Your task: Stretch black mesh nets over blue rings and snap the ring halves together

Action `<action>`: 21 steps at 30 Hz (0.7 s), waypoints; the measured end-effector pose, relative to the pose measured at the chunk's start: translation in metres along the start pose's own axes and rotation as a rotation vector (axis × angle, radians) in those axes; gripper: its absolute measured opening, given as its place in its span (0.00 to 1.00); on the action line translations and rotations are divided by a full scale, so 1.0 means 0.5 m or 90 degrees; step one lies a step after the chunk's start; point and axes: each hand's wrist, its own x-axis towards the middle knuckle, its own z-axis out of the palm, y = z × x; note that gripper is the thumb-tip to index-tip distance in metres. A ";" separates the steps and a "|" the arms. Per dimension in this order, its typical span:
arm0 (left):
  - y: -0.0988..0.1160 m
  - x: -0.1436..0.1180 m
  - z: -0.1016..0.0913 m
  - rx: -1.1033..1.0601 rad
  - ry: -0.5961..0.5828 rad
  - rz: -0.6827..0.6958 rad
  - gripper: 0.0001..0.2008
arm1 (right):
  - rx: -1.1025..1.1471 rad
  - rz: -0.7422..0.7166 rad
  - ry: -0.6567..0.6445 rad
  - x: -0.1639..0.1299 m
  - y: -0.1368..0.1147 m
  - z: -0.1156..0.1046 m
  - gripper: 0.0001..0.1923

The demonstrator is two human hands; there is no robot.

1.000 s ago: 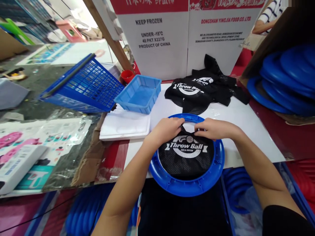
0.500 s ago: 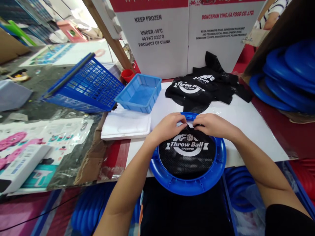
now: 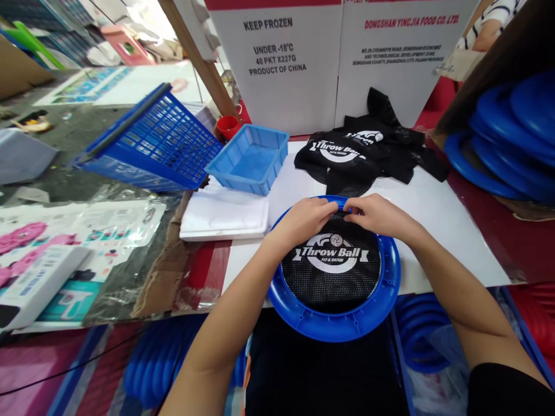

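Observation:
A blue plastic ring (image 3: 381,294) lies on the white table top (image 3: 437,225) in front of me, with a black mesh net (image 3: 332,271) printed "Throw Ball" stretched across it. My left hand (image 3: 303,218) and my right hand (image 3: 377,215) meet at the ring's far edge. Both pinch the net's far edge against the ring there. The fingertips nearly touch each other.
A pile of black nets (image 3: 364,151) lies behind the ring. A light blue tray (image 3: 249,159) and a tilted blue basket (image 3: 151,141) stand to the left. Blue rings (image 3: 507,138) are stacked at right, white cartons (image 3: 329,58) at the back, more blue rings (image 3: 416,335) below the table edge.
The net's far edge has been pulled up to the ring's far rim, closing the white gap seen before. Both hands shifted slightly away from me and closer together.

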 end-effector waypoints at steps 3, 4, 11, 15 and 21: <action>0.000 0.001 0.005 0.076 -0.011 0.047 0.14 | 0.018 -0.005 0.002 0.005 0.002 0.001 0.07; 0.000 0.000 0.006 0.088 -0.006 0.048 0.14 | 0.022 -0.006 0.007 0.006 0.003 0.002 0.09; -0.004 0.008 0.005 0.085 -0.022 0.067 0.15 | 0.032 -0.002 0.026 0.012 0.006 0.006 0.09; -0.008 0.018 0.004 0.089 -0.011 0.067 0.16 | 0.031 -0.008 0.022 0.008 0.007 -0.001 0.09; -0.008 0.014 0.009 0.114 0.029 0.081 0.19 | 0.026 0.025 0.046 0.012 0.014 -0.006 0.09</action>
